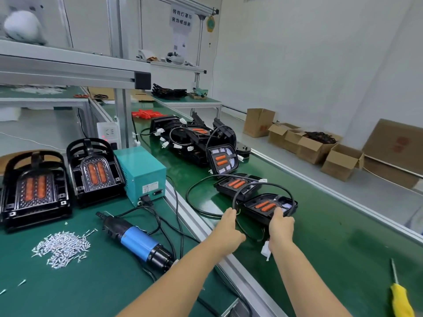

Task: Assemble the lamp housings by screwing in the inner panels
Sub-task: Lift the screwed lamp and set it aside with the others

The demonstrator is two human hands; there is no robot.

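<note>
**Both hands reach for an inner panel on the conveyor**

Fingers of the right hand [281, 227] curl over the near edge of an inner panel [267, 208] at about two o'clock from the viewer. The left hand [229, 227] at one o'clock appears to pinch the panel's black cable [263, 186], though its fingertips are hidden. The grip probably keeps the loop from snagging during the lift. Two lamp housings [34, 186] wait at ten o'clock (orange lenses up, ready for fitting), with loose screws [63, 249] and the electric screwdriver [137, 241] nearer, at eleven.
</note>
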